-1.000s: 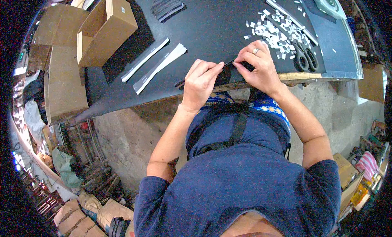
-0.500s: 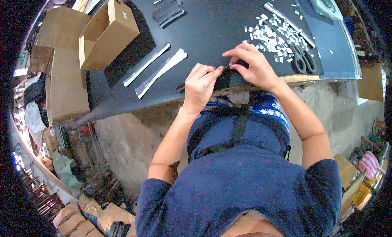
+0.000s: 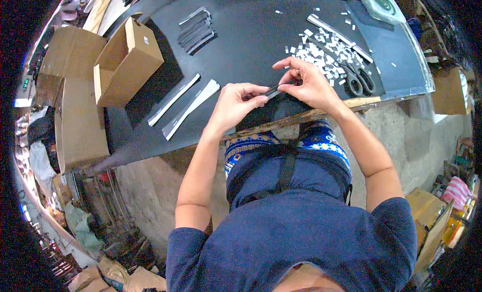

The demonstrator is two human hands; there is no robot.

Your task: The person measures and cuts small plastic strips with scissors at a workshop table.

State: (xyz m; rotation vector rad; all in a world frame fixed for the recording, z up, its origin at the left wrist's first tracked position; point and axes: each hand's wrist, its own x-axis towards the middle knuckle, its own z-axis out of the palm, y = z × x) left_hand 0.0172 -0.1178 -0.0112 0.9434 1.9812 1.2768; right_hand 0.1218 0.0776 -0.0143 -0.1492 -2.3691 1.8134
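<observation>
My left hand (image 3: 235,103) and my right hand (image 3: 312,85) meet above the front edge of the black table. Between their fingertips runs a narrow dark strip (image 3: 272,92) with a pale edge. The left thumb and fingers pinch one end; the right thumb and index finger pinch the other. Much of the strip is covered by my fingers. Left of my left hand lie white strips (image 3: 193,107). Beyond my right hand is a loose pile of small white pieces (image 3: 321,55). Black-handled scissors (image 3: 360,82) rest beside that pile.
An open cardboard box (image 3: 131,66) stands at the left on the table (image 3: 231,45). A bundle of dark strips (image 3: 197,31) lies further back. A long white strip (image 3: 340,38) borders the pile. At the back right sits a clear plastic-wrapped roll (image 3: 380,4).
My left hand has shifted left and turned, with its thumb now in view. More of the strip shows between my hands. The whole view has tilted slightly, showing more of the table's back.
</observation>
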